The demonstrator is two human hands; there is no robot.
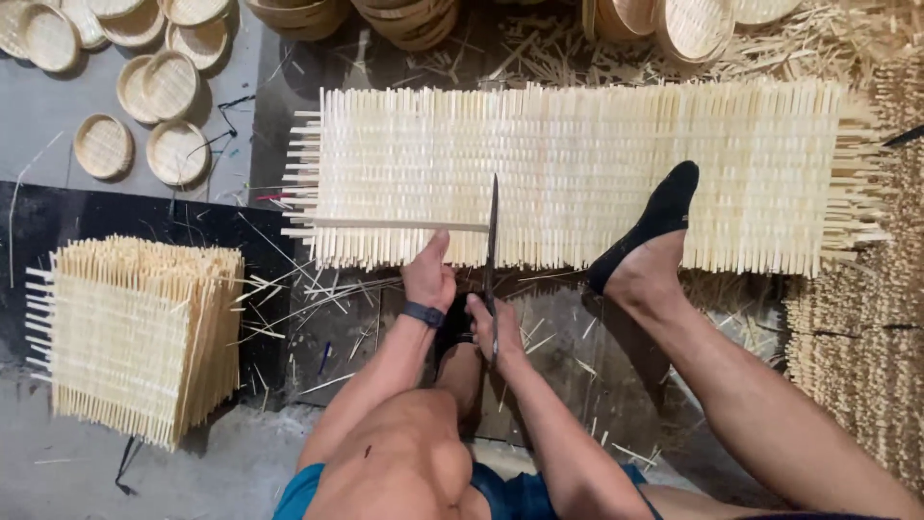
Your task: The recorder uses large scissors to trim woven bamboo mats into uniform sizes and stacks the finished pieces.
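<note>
While the left hand [428,277] presses flat on a light, springy, splinter-prone woven bamboo mat [577,173] on the floor, right hand [493,332] fingers wrap a long knife [492,255] crossing the mat's near edge.

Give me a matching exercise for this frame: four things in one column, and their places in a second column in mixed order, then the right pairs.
Things:
1. long woven bamboo mat
2. stack of cut mat squares
3. small round baskets
4. foot in a black sock

Places:
A. upper left, on the grey floor
B. resting on the mat's near edge, right of the long blade
C. spread across the middle, under the blade
D. lower left, standing beside the person

Pairs: 1-C, 2-D, 3-A, 4-B
</note>
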